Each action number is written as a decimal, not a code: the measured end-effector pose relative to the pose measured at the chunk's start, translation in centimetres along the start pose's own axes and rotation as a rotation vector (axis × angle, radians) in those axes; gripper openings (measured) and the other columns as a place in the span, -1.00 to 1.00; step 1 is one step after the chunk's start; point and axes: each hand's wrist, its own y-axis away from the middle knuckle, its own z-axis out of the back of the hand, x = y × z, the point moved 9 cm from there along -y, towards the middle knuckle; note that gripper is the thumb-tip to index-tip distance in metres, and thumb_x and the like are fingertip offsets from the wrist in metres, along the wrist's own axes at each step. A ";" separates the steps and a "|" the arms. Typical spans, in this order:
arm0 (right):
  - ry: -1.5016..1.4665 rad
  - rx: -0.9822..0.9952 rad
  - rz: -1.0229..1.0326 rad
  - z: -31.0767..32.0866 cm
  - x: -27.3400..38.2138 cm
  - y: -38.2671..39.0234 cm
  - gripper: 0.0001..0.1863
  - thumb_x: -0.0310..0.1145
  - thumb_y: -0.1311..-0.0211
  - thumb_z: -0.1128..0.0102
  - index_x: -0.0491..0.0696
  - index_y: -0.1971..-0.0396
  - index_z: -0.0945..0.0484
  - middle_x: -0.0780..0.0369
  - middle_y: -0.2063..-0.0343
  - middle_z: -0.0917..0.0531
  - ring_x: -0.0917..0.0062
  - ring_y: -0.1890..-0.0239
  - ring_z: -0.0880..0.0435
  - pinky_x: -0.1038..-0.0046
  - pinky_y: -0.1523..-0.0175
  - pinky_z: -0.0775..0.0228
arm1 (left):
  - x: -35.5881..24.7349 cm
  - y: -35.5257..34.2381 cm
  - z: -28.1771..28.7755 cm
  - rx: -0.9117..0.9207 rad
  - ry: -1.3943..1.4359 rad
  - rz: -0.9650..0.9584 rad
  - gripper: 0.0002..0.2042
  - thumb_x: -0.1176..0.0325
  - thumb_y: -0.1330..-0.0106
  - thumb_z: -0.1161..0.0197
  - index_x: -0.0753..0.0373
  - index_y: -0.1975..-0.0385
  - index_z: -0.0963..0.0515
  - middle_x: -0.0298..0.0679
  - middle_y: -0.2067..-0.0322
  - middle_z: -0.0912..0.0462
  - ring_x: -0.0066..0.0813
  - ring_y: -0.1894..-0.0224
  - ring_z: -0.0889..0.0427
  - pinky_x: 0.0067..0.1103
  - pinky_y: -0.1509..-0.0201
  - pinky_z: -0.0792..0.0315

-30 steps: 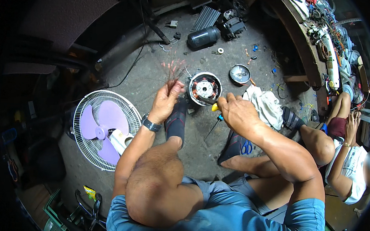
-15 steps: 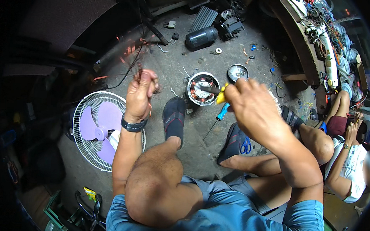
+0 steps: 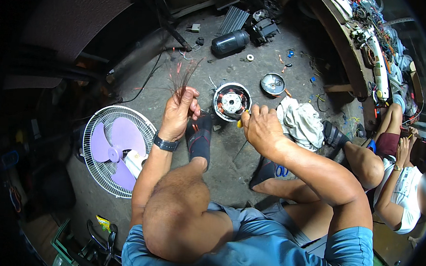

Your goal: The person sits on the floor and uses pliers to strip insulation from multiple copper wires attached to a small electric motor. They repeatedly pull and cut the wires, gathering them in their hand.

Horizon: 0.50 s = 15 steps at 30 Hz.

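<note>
My left hand [image 3: 176, 116] is closed around a loose bundle of thin copper wires [image 3: 181, 81], which fan upward from the fingers. My right hand [image 3: 264, 130] grips a yellow-handled tool [image 3: 243, 118] with a dark metal front end; its exact kind is mostly hidden by my fingers. The tool's front end lies at the lower right rim of a round motor housing [image 3: 232, 102], which has copper-coloured windings around a pale centre. The housing rests on the floor, just beyond my feet.
A fan with purple blades [image 3: 114, 153] lies at left. Right of the motor are a round metal cover [image 3: 272, 83] and a white cloth [image 3: 301, 123]. A dark cylinder [image 3: 230, 43] lies farther off. Blue-handled scissors [image 3: 281, 171] lie by my right shoe. Another person [image 3: 403, 189] sits at far right.
My left hand has moved right and slightly down with the wires. My right hand has moved left and down, bringing the tool from over the motor's middle to its lower right rim.
</note>
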 end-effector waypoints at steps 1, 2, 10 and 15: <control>0.047 -0.009 0.021 0.1 0.2 0.0 -0.73 -0.25 -0.44 0.00 -0.07 0.09 -0.61 0.13 0.21 -0.63 0.32 0.13 -0.64 0.27 0.12 -0.46 | 0.4 -0.1 -0.1 0.006 -0.014 0.021 -0.70 0.06 -0.56 -0.16 0.20 0.15 -0.54 -0.43 0.50 -0.44 -0.67 0.52 -0.41 -0.72 0.47 -0.27; 0.033 -0.009 0.037 0.2 0.3 0.1 -0.73 -0.26 -0.44 0.00 -0.08 0.09 -0.60 0.12 0.22 -0.63 0.32 0.14 -0.64 0.28 0.14 -0.48 | 0.6 -0.3 -0.2 0.015 -0.042 0.023 -0.71 0.07 -0.56 -0.17 0.20 0.15 -0.55 -0.43 0.49 -0.45 -0.69 0.52 -0.40 -0.73 0.47 -0.26; -0.214 0.043 0.072 1.0 -1.7 1.7 -0.76 -0.38 -0.40 -0.01 -0.19 0.07 -0.52 -0.02 0.21 -0.64 0.14 0.16 -0.75 0.22 0.15 -0.63 | 1.8 -0.6 -0.7 0.071 -0.222 -0.033 -0.77 0.27 -0.50 -0.29 0.24 0.00 -0.57 -0.40 0.24 -0.64 -0.73 0.33 -0.49 -0.75 0.18 -0.41; -0.181 0.044 0.085 1.7 -1.7 2.9 -0.76 -0.39 -0.42 0.04 -0.16 0.06 -0.53 -0.02 0.20 -0.66 0.15 0.20 -0.76 0.23 0.15 -0.64 | 3.7 -0.1 -3.5 0.320 -0.367 -0.021 -0.64 0.48 -0.47 -0.26 0.35 -0.22 -0.47 -0.27 -0.06 -0.67 -0.60 -0.06 -0.57 -0.60 -0.19 -0.45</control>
